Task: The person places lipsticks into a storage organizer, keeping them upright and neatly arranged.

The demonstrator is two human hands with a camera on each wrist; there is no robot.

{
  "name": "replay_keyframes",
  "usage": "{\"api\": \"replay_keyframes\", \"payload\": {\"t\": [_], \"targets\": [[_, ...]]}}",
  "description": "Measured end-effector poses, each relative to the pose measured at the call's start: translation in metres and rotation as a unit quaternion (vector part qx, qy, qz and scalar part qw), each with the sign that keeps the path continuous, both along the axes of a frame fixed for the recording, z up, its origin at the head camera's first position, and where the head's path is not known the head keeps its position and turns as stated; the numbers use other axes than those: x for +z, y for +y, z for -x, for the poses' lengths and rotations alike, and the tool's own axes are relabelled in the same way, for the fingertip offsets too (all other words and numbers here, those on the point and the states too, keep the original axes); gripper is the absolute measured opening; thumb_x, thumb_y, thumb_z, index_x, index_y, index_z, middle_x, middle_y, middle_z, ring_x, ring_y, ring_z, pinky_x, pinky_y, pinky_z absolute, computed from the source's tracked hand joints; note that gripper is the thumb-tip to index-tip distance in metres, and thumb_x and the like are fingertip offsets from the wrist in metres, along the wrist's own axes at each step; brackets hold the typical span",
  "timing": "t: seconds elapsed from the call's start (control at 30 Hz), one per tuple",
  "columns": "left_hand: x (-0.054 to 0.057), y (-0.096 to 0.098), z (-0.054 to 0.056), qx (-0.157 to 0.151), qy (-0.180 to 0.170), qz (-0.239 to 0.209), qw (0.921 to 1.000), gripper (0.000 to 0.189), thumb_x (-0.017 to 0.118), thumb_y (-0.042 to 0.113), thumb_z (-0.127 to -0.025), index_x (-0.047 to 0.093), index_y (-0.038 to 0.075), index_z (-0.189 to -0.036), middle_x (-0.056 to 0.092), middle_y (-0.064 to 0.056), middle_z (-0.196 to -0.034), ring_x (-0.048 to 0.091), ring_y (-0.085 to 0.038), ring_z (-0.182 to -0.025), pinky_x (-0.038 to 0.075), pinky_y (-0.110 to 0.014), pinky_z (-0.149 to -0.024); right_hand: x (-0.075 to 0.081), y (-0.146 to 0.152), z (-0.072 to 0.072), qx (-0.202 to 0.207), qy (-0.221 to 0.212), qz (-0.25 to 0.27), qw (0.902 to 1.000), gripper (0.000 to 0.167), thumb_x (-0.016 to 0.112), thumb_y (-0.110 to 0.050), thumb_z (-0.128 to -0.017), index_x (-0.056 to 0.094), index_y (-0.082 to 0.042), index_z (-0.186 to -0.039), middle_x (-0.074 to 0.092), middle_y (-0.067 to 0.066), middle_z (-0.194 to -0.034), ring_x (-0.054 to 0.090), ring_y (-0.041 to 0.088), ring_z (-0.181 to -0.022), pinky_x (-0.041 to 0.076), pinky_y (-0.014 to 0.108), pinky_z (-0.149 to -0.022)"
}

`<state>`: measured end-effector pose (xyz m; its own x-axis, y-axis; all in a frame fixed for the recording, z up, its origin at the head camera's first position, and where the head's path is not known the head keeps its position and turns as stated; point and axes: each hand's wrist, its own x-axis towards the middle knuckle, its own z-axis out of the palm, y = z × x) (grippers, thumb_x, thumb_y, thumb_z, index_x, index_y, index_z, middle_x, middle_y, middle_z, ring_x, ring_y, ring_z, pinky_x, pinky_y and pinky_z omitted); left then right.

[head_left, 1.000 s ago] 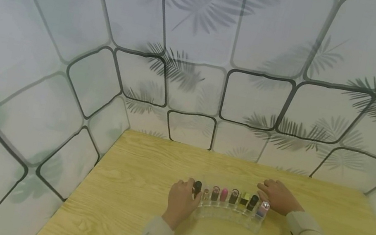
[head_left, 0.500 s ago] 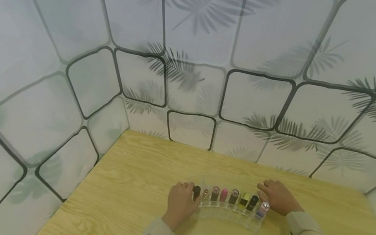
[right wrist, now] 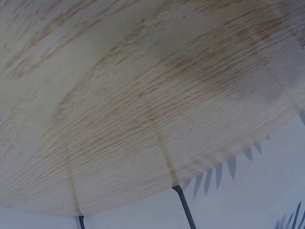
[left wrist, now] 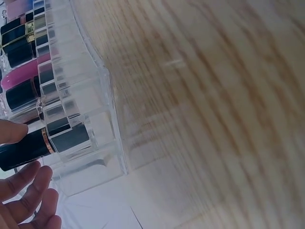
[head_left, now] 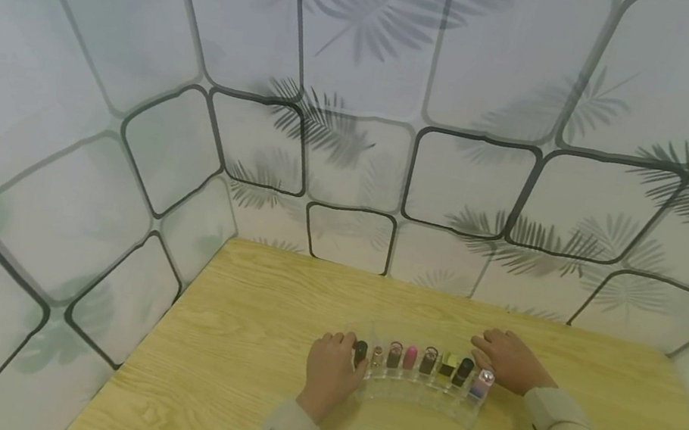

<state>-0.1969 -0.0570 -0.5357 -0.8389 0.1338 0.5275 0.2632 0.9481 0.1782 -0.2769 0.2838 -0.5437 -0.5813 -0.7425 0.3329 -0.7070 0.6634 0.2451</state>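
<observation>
A clear, curved, tiered lipstick organizer (head_left: 417, 393) stands on the table with a row of lipsticks in its slots. At its left end my left hand (head_left: 332, 370) pinches a black lipstick (left wrist: 26, 149) with a gold ring, thumb on one side and fingers on the other. That lipstick's lower end sits inside the end slot. My right hand (head_left: 507, 360) grips the organizer's back right corner, fingers bent over its edge. Near it are a pink-and-blue lipstick (head_left: 481, 384) with a silvery top and a black lipstick (head_left: 463, 372). The right wrist view shows no hand.
Between the row's ends stand a bright pink lipstick (head_left: 410, 357), a black-and-gold one (head_left: 448, 364) and several others. The wood-grain table (head_left: 205, 375) meets a patterned wall (head_left: 348, 235) at the back and left.
From the first frame to the second, my left hand lowers the black lipstick into the end slot; its top now sits lower. Since then little moves. My right hand stays in place.
</observation>
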Motion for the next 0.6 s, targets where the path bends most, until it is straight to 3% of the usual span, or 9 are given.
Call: {"api": "replay_keyframes", "payload": {"t": [0.17, 0.37, 0.6], "targets": [[0.000, 0.001, 0.000, -0.001, -0.005, 0.004, 1.0000, 0.031, 0.077, 0.038, -0.070, 0.066, 0.012, -0.085, 0.066, 0.000, -0.071, 0.056, -0.011, -0.059, 0.046, -0.024, -0.058, -0.002, 0.003, 0.000, -0.005, -0.002, -0.005, 1.0000, 0.019, 0.058, -0.027, -0.089, 0.062, -0.011, -0.099, 0.059, 0.004, -0.084, 0.054, 0.017, -0.072, 0.047, 0.040, -0.064], [0.003, -0.002, 0.000, -0.009, 0.030, 0.016, 0.9994, 0.038, 0.076, 0.042, -0.069, 0.064, 0.011, -0.088, 0.065, -0.001, -0.069, 0.054, -0.012, -0.057, 0.045, -0.024, -0.055, -0.001, 0.002, 0.000, -0.009, -0.005, -0.010, 0.9999, 0.019, 0.061, -0.027, -0.087, 0.062, -0.011, -0.098, 0.058, 0.004, -0.083, 0.054, 0.017, -0.071, 0.047, 0.040, -0.064], [0.020, -0.013, 0.002, -0.028, 0.025, 0.036, 0.9986, 0.053, 0.071, 0.049, -0.070, 0.061, 0.010, -0.106, 0.067, -0.005, -0.086, 0.060, -0.018, -0.073, 0.050, -0.030, -0.066, 0.009, 0.002, -0.007, -0.072, -0.087, 0.025, 0.9933, 0.030, 0.058, -0.023, -0.090, 0.063, -0.002, -0.112, 0.066, 0.013, -0.096, 0.062, 0.027, -0.082, 0.050, 0.048, -0.078]]}}
